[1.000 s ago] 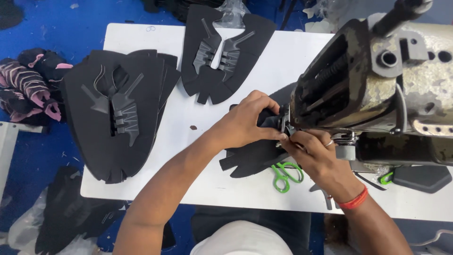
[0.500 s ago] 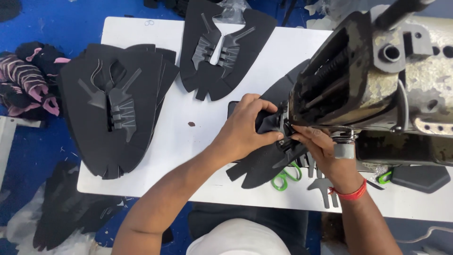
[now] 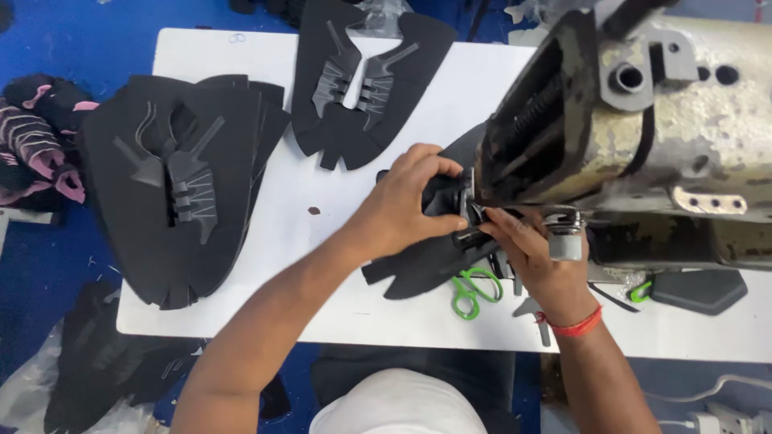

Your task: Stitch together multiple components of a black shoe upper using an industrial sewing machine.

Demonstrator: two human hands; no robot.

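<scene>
Black shoe-upper piece (image 3: 434, 261) at centre frame, now folded tighter and fed further under the sewing machine (image 3: 627, 120) head than a second ago. Left hand (image 3: 402, 209) closed over the fold; right hand (image 3: 535, 257) pinches its edge. Green scissors (image 3: 470, 289) lie on the counter (image 3: 322, 201).

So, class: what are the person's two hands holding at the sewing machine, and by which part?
Both hold a black shoe-upper piece: the left hand grips its bunched upper end, and the right hand pinches the edge beside the machine's head.
</scene>
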